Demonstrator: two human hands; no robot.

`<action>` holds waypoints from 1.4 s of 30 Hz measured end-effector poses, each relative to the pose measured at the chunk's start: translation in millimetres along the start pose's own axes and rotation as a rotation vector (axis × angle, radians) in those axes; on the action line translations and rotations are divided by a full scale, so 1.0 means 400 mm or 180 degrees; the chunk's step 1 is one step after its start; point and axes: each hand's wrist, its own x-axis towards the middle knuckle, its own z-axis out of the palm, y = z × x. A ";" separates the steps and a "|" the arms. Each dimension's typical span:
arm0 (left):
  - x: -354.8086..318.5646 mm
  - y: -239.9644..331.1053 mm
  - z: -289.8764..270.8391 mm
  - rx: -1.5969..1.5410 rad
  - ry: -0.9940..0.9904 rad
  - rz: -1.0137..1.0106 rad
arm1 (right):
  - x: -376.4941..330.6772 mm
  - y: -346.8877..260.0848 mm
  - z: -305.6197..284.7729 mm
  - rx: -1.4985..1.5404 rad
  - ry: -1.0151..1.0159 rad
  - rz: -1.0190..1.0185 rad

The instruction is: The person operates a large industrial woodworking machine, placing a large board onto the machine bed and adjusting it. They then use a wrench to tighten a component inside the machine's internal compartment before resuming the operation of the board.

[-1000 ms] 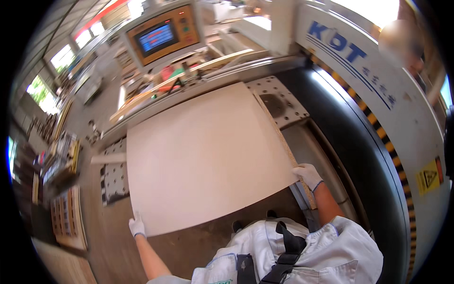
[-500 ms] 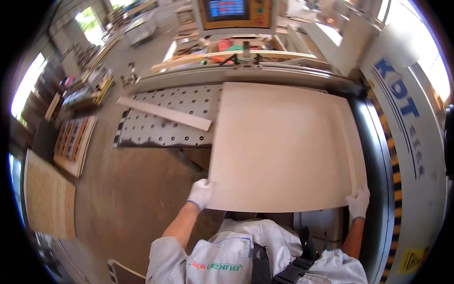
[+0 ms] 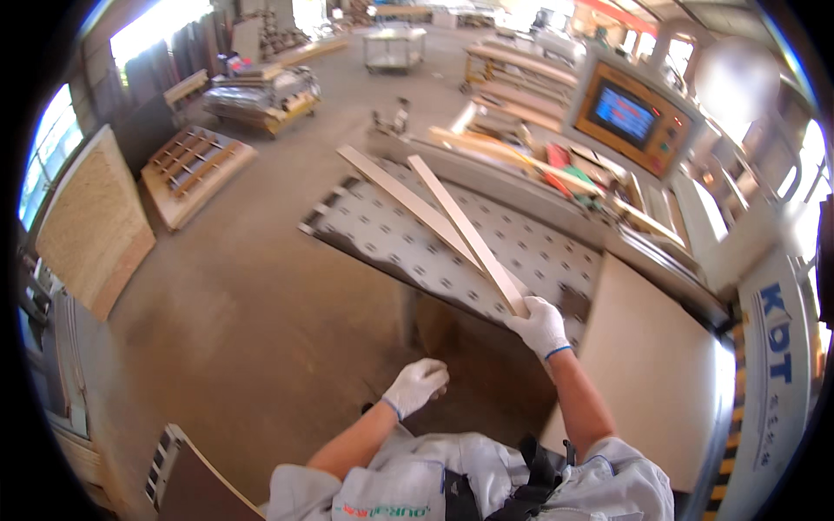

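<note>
R hand: strip part-hides 2nd strip.

White gloves, blue cuff edges; pale grey work shirt, green-and-red chest lettering; black straps

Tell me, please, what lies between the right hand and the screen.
In the head view, from the right hand toward the screen come the perforated table, the metal rail, then mixed scraps.
</note>
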 end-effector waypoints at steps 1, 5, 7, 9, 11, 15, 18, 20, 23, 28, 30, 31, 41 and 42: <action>-0.004 0.015 -0.102 -0.0001 0.0196 0.0104 | 0.095 -0.036 0.045 -0.0001 0.0003 -0.0088; -0.062 -0.035 -0.496 -0.0034 0.1061 0.0148 | 0.426 -0.130 0.224 -0.0623 0.0312 -0.0516; -0.103 -0.058 -0.667 -0.0261 0.1405 0.0023 | 0.533 -0.156 0.318 -0.0938 -0.0010 0.0032; -0.147 -0.046 -0.820 -0.0643 0.1723 -0.0218 | 0.598 -0.205 0.405 -0.1324 -0.0032 0.0227; -0.164 -0.036 -0.963 -0.0883 0.1993 -0.0300 | 0.641 -0.224 0.459 -0.1284 0.0080 0.0174; -0.024 -0.004 -1.340 -0.1120 0.1535 0.0058 | 0.749 -0.397 0.563 -0.1203 0.0109 0.0252; 0.156 0.260 -1.474 -0.0337 0.2212 0.0319 | 0.841 -0.530 0.680 -0.1120 0.0605 0.0042; 0.299 0.309 -1.604 -0.0209 0.2190 0.0324 | 0.941 -0.588 0.767 -0.1022 0.0648 0.0120; 0.455 0.209 -1.881 0.1197 0.1974 0.0159 | 1.058 -0.748 0.815 -0.0657 0.0042 0.0523; 0.573 0.040 -2.212 0.4583 -0.0479 -0.1651 | 1.220 -0.911 0.949 -0.0726 -0.0362 0.0626; 0.665 0.008 -2.359 0.4253 -0.0274 -0.1413 | 1.297 -0.953 1.034 -0.0520 -0.0647 0.0734; 0.713 0.001 -2.432 0.4101 -0.0214 -0.1296 | 1.330 -0.981 1.067 -0.0588 -0.0794 0.0873; 1.615 0.692 -2.383 -0.1017 -0.1552 -0.0807 | 1.823 -1.178 1.245 0.0015 -0.1416 0.1260; 1.706 0.763 -2.332 -0.1375 -0.1596 -0.0640 | 1.886 -1.175 1.249 0.0017 -0.1339 0.1203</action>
